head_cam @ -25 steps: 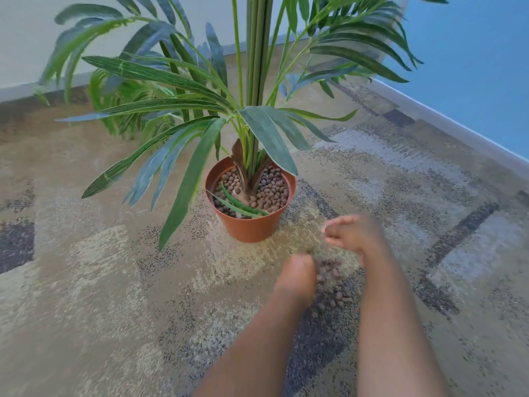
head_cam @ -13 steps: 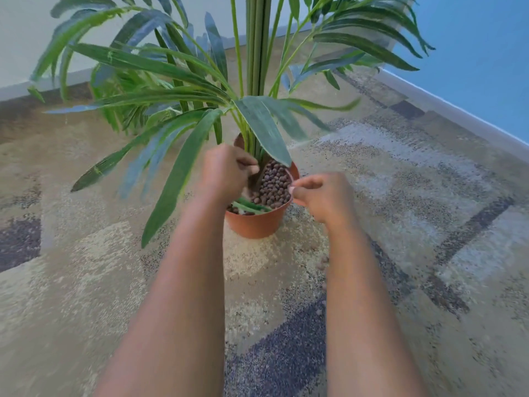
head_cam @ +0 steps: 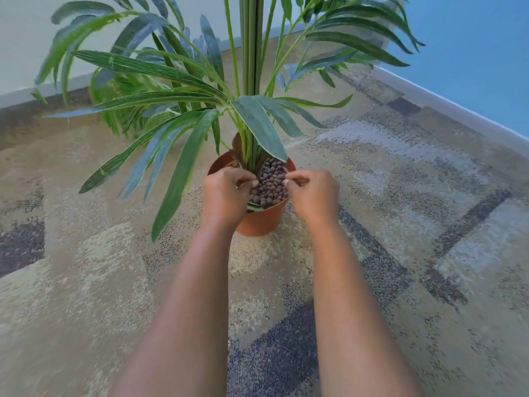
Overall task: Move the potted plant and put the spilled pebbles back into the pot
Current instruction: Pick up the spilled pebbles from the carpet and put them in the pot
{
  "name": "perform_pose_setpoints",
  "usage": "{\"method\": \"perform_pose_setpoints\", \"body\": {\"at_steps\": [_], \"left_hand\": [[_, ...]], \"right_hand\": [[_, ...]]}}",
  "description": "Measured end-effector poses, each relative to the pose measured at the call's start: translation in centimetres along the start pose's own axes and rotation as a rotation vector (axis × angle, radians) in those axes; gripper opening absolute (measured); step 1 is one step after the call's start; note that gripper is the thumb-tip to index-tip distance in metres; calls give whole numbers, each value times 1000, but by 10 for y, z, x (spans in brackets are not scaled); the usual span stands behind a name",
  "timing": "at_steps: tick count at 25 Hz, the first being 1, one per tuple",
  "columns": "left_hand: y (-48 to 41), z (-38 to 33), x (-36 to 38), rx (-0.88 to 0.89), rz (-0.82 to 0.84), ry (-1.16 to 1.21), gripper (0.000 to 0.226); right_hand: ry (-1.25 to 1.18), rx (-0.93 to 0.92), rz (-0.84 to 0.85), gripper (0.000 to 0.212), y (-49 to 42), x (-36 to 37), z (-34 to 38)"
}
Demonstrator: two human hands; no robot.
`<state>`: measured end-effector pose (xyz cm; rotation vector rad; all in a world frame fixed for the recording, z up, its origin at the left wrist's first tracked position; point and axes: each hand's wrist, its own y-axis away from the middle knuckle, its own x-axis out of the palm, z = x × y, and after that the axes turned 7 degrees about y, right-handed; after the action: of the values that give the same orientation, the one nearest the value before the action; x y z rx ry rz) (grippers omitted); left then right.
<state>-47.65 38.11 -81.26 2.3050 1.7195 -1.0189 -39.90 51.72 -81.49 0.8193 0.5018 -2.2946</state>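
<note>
head view: both hands over the pot [head_cam: 259, 222]; left hand [head_cam: 226, 193] and right hand [head_cam: 310, 193] loosely curled either side of the pebbles [head_cam: 270, 184]; whether they hold pebbles, cannot tell.

I am seeing a patterned carpet [head_cam: 400, 196] lying under and around the hands, its beige, grey and dark purple blocks spreading out on every side. A white baseboard [head_cam: 446, 107] is running well beyond the right hand, beneath a blue wall [head_cam: 472, 53]. A pale wall [head_cam: 25, 38] is standing far beyond the left hand.
</note>
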Motion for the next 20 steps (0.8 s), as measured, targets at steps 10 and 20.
{"method": "perform_pose_setpoints", "body": {"at_steps": [10, 20], "left_hand": [[79, -56, 120, -56, 703, 131, 15], [138, -7, 157, -65, 785, -240, 21]], "right_hand": [[478, 806, 484, 38, 40, -62, -156], [143, 765, 412, 22, 81, -48, -167]]}}
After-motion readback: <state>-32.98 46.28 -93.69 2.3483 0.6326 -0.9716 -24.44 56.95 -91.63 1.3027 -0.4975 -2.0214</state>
